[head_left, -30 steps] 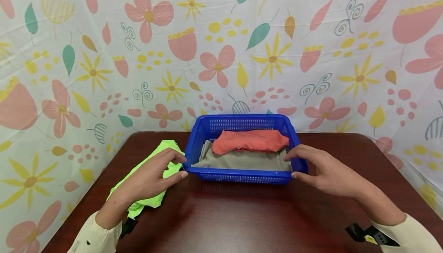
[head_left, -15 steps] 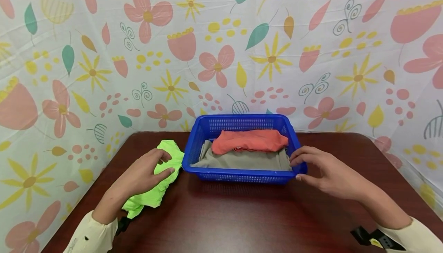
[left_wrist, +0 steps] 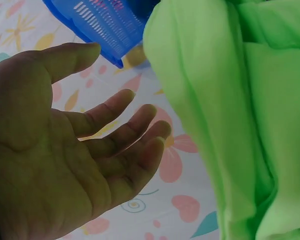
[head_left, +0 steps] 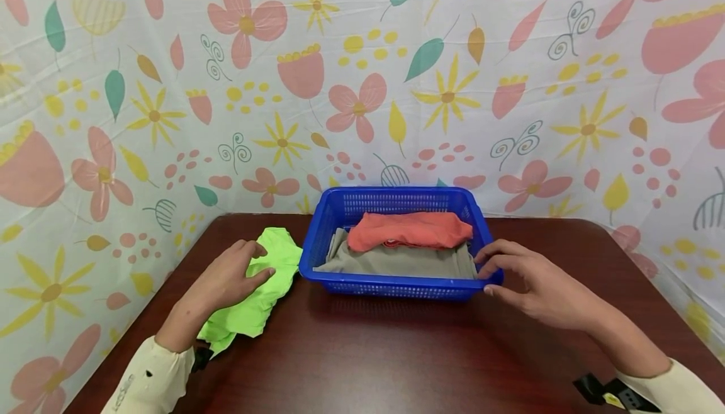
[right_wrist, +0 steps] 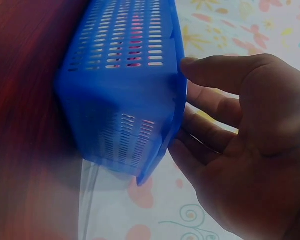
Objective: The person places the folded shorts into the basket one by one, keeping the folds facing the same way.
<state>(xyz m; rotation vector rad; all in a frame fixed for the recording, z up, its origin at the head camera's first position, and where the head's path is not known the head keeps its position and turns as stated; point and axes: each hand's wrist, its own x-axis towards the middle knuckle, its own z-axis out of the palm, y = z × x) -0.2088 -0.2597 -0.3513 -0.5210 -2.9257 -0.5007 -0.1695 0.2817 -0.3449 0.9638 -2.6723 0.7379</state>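
A blue plastic basket (head_left: 396, 282) with slotted walls stands on the table towards the back. In it lie a rolled coral-red cloth (head_left: 410, 230) and, under it, a folded grey-green cloth (head_left: 396, 263). My right hand (head_left: 544, 285) holds the basket's right front corner, thumb at the outer rim and fingers bent over the edge; the right wrist view shows the thumb tip against the rim. Left of the basket, a crumpled neon-green cloth (head_left: 272, 275) lies on the table. Above it hovers my left hand (head_left: 226, 279), fingers loosely bent, holding nothing; the left wrist view shows its bare palm.
The dark reddish-brown table (head_left: 374, 351) extends in front of the basket and to both sides. Close behind the basket hangs a white sheet (head_left: 351, 143) printed with flowers and leaves, which also runs along the left and right sides.
My left hand has let go of the basket's left front corner and moved left over the neon-green cloth. My right hand has shifted slightly right at its corner. The basket stays nearly in place.
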